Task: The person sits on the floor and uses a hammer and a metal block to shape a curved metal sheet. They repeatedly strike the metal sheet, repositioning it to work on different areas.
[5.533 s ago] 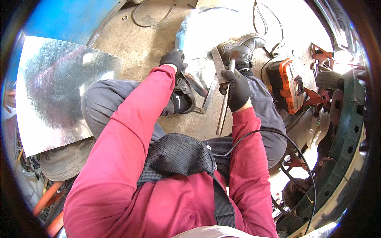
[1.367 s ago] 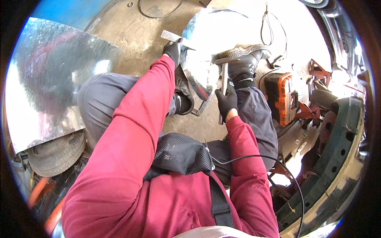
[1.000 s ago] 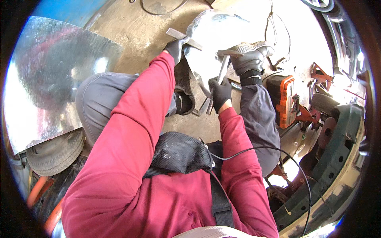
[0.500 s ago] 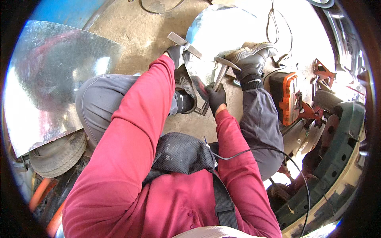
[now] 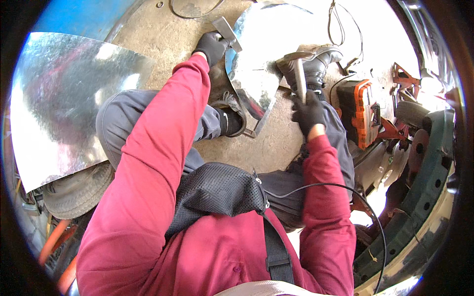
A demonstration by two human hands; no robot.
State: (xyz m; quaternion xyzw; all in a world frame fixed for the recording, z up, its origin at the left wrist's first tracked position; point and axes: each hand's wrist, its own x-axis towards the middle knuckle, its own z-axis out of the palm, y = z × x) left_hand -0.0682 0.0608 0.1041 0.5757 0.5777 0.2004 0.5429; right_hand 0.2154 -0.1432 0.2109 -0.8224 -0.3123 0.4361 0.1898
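Note:
Black gloves cover both hands. My left hand is closed around a short flat metal bar, at the left edge of a shiny cut metal sheet lying between my feet. My right hand grips the handle of a hammer, held up to the right of the sheet and in front of my right shoe. The hammer's head is apart from both sheet and bar. My left shoe is beside the sheet's narrow near end. Glare washes out the sheet's far part.
A larger metal sheet leans at the left over a tyre. To the right stand a black and orange toolbox, an orange-red jack stand and a dark green vehicle part. A cable lies at the far right.
My right hand has moved right and lifted the hammer away from the sheet. My left hand has shifted slightly farther away and left with the bar, which is now tilted more steeply.

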